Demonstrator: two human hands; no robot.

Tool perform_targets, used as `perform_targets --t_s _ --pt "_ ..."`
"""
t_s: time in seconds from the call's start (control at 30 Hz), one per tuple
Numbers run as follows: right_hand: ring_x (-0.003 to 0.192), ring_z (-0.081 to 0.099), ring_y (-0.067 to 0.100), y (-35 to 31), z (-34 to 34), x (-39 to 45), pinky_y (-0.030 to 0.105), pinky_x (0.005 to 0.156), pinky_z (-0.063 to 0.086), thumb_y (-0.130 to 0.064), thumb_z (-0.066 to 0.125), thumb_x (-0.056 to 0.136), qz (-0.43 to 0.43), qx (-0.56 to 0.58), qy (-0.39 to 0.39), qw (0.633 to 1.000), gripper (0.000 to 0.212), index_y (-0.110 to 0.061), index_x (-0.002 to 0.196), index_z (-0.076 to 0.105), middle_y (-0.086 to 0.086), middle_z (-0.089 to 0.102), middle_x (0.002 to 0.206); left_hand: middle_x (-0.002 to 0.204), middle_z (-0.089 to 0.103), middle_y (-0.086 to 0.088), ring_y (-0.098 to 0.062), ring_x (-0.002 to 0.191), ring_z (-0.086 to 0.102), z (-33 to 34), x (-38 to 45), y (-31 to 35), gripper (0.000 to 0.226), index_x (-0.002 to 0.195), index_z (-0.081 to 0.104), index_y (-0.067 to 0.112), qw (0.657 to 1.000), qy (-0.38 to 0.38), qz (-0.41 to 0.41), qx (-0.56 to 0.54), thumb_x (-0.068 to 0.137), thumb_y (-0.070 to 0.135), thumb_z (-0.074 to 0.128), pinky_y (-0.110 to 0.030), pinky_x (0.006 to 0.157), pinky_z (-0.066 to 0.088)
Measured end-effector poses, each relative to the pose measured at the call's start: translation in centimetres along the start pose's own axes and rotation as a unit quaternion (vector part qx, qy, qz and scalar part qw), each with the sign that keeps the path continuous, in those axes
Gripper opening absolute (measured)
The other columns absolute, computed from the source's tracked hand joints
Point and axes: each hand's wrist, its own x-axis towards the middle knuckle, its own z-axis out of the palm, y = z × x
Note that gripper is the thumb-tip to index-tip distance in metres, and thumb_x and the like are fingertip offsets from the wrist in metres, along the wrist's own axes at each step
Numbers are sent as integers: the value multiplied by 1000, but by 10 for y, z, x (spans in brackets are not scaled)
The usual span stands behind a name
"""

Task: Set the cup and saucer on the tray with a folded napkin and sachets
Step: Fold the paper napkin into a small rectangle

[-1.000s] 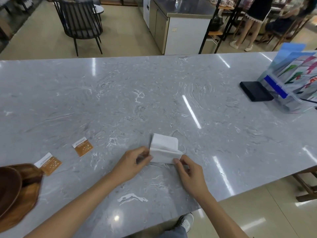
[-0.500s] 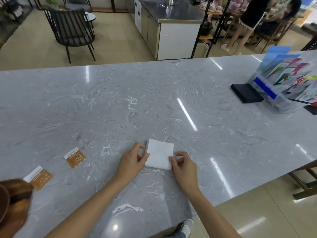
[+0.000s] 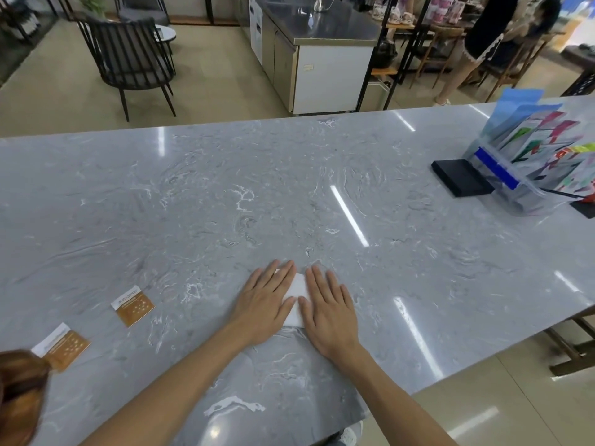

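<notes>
Fingers of the left hand (image 3: 269, 300) are held straight and close together, laid flat on the folded white paper napkin (image 3: 295, 297); fingers of the right hand (image 3: 328, 309) are likewise straight, slightly spread, pressed flat on the napkin's right part, w/ only a narrow white strip seen between the two hands. The napkin is lying on the grey veined marble-look countertop (image 3: 289, 194), near its front edge, approx. centre of the view. To the left, two orange-brown sachets w/ white top bands are lying flat and well apart from the hands: the nearer sachet (image 3: 132, 305) and the far-left sachet (image 3: 61, 347); small print is seen on the white bands but cannot be read. A brown rounded wooden object (image 3: 19, 391) is cut off at the bottom-left corner, touching or overlapping the far-left sachet; what it is cannot be told. Wide bare counter is seen beyond the fingertips and to both sides. At the right end a flat black rectangular block (image 3: 462, 177) is set just beside a clear plastic leaflet holder w/ blue strip (image 3: 528, 162), holding coloured leaflets; text not legible. Behind the counter's far edge, a dark slatted chair (image 3: 132, 56), a white-fronted steel-topped cabinet (image 3: 322, 53) and a standing person (image 3: 479, 43) are seen.
</notes>
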Motion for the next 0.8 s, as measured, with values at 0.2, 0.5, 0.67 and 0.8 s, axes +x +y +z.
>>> perform_targets --t_s 0.2,0.5,0.67,0.8 --pt "158 -5 14 2 -5 1 42 128 4 -59 19 105 -18 11 -25 999 68 -30 163 0 -16 -9 167 170 -11 4 -19 157 -13 -8 2 2 67 161 -5 18 999 -29 9 22 106 47 18 -42 128 2" --pt "126 60 21 27 -17 -34 44 99 53 -44 72 93 -200 121 85 969 42 -16 124 70 4 65 134 165 28 -6 -20 155 16 -17 -49 -14 66 157 31 8 990 17 141 -25 103 46 40 -37 127 15" --pt "103 68 21 26 -26 -17 31 82 59 -44 74 88 -218 67 76 971 37 -18 113 76 1 73 113 153 50 -8 -25 146 42 -24 -39 -18 52 145 52 8 984 48 174 -13 100 35 54 -38 119 37" --pt "88 71 19 24 -32 -11 29 65 60 -43 73 87 -217 43 91 971 25 -22 102 76 -4 75 99 151 52 -8 -24 143 45 -26 -33 -16 55 145 51 10 986 39 161 -22 97 37 48 -37 118 38"
